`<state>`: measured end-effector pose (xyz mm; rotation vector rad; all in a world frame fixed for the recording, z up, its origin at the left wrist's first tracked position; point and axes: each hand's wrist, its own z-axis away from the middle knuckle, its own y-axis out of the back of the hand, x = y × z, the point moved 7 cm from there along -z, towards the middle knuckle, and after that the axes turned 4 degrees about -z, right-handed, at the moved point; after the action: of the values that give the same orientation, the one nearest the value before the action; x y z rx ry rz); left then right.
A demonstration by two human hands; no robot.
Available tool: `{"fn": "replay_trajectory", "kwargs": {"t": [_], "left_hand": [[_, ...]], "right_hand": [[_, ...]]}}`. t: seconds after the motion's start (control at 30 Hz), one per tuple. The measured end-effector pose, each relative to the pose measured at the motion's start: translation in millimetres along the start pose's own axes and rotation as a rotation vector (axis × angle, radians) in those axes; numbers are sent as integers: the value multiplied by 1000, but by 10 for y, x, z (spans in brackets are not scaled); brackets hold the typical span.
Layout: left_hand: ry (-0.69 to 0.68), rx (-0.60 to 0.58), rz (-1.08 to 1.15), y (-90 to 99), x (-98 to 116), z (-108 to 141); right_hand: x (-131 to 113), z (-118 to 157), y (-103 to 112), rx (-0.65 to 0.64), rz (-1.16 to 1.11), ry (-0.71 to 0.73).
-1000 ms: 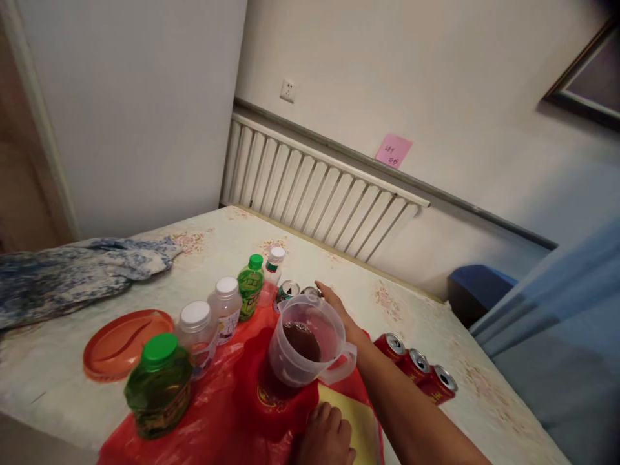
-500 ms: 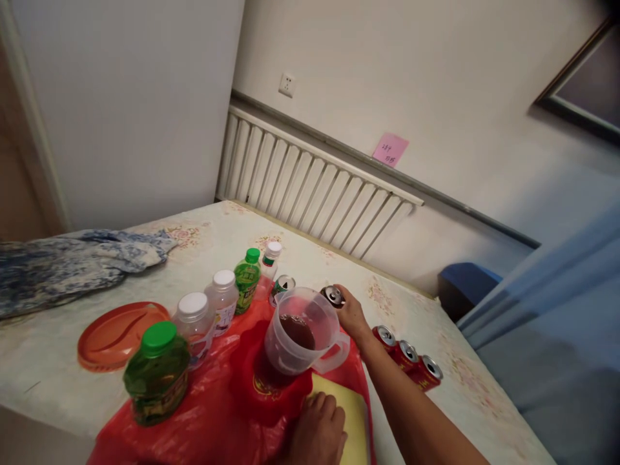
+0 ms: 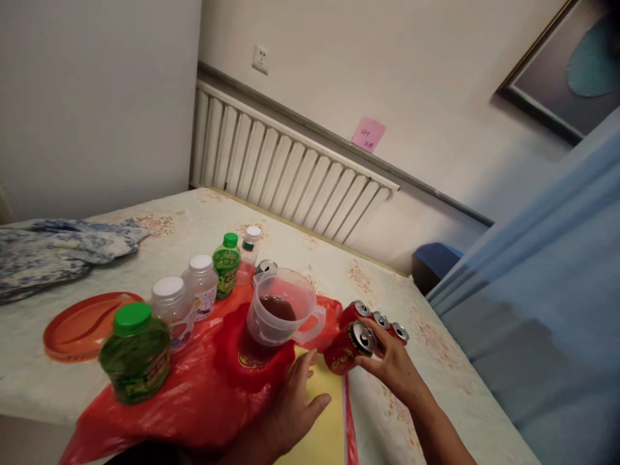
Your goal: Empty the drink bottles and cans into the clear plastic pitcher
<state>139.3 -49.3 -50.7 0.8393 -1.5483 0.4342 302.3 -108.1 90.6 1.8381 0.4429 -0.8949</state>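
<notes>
My right hand (image 3: 394, 365) grips a red drink can (image 3: 341, 354) with gold lettering, tilted, its opened top facing me. The can is over the right part of a yellow sheet (image 3: 327, 420). My left hand (image 3: 300, 407) is open above the same sheet, thumb and fingers apart, holding nothing. Just beyond it stands a clear plastic measuring jug (image 3: 264, 326) with brown liquid inside, its handle to the right. The jug rests on a red scalloped piece (image 3: 230, 349). Three more red cans (image 3: 352, 312) stand behind my right hand, partly hidden.
Left of the jug are a squat green-capped bottle (image 3: 138, 361), two white-capped jars (image 3: 203, 290), a green bottle (image 3: 225, 268), a clear bottle (image 3: 248, 261) and another can (image 3: 266, 266). An orange lid (image 3: 72, 329), red plastic sheet (image 3: 194, 400) and crumpled cloth (image 3: 68, 252) lie around.
My right hand has brought the can from behind the jug toward me and to the right, over the yellow sheet. My left hand has lifted and spread its fingers. The view has shifted right.
</notes>
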Motion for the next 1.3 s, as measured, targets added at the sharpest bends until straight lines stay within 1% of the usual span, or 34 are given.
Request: {"fn": "replay_trajectory", "kwargs": {"t": [0.1,0.23,0.3,0.37,0.53,0.6,0.7,0.9,1.07,1.17,1.3], "left_hand": [[-26,-73,93,-19,24,-14],[-137,-156,206,33,215,-18],[-157,-198,261,63,301,-10],[-148,-224,280,89,342,-1],[-106,-223,238,153,306,14],[-92,-214,232,180,297,19],[-90,-217,253,212,330,31],[-79,-209,164,228,331,53],[-99,-206,103,235,336,66],[-115,-213,106,240,355,70],[-139,-196,130,241,335,72]], "right_hand": [[-86,216,-79,-63,-32,25],[-194,398,-262,-123,-39,22],[-227,440,-346,-146,-48,7],[-245,454,-403,-163,-75,-9],[-314,435,-461,-218,-248,-3],[-353,419,-447,-195,-275,7],[-385,396,-420,-116,-267,4],[-330,403,-454,-29,-278,-62],[-331,424,-481,-1,-298,-81],[-349,427,-507,-11,-293,-92],[-384,425,-533,-38,-272,-69]]}}
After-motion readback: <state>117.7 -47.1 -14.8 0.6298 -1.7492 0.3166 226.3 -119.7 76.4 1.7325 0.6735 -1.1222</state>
